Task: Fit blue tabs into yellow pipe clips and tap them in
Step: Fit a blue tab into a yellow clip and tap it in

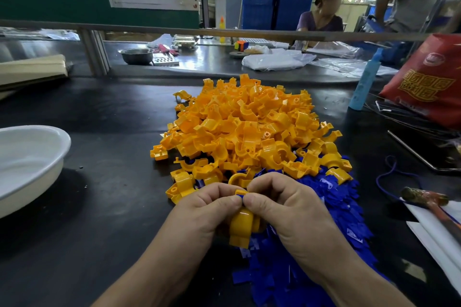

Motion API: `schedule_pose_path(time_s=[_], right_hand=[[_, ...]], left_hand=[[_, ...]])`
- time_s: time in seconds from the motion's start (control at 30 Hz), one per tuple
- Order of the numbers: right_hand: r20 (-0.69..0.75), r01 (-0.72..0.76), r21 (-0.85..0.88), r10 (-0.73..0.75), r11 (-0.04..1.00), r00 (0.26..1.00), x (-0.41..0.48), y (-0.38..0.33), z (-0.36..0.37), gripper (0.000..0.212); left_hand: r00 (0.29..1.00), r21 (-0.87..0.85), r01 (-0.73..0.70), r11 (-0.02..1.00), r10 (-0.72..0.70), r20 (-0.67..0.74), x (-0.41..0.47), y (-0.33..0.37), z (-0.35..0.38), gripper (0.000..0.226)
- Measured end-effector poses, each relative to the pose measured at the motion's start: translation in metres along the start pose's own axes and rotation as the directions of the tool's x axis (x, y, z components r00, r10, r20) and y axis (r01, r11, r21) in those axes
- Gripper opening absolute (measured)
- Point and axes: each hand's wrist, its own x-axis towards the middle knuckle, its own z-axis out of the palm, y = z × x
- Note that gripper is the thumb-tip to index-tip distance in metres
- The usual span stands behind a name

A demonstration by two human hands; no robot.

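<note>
A yellow pipe clip [243, 228] is held upright between both hands just above the black table. My left hand [202, 209] grips the clip's left side with curled fingers. My right hand [287, 209] pinches a small blue tab [240, 196] at the clip's top, thumb against thumb. Only a sliver of the tab shows. Behind the hands lies a big heap of yellow clips [247, 127]. A pile of blue tabs [329, 207] spreads under and to the right of my right hand.
A white bowl [30, 157] sits at the left edge. At the right lie a hammer [429, 200] on white sheets, a metal frame [419, 152] and a red bag [429, 77]. A rail [224, 32] crosses the back; beyond it are two persons.
</note>
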Motion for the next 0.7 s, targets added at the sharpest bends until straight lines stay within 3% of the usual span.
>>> schedule_pose_path(time_s=[0.13,0.57,0.7], right_hand=[[-0.013,0.023,-0.046,-0.023,0.999,1.0,-0.0002,0.0019,0.0018,0.008],[-0.037,0.101,-0.164,-0.108,0.981,0.993,-0.0015,0.0003,0.0021,0.014],[-0.057,0.125,-0.288,-0.148,0.949,0.987,-0.0026,0.0012,0.0045,0.012]], left_hand=[[1.0,0.009,-0.004,1.0,0.004,-0.02,-0.001,0.0006,0.0008,0.026],[0.999,0.007,-0.022,1.0,0.023,-0.024,-0.0031,0.0028,0.0024,0.024],[0.999,0.041,-0.022,0.999,0.023,-0.034,-0.0041,0.0065,-0.0005,0.023]])
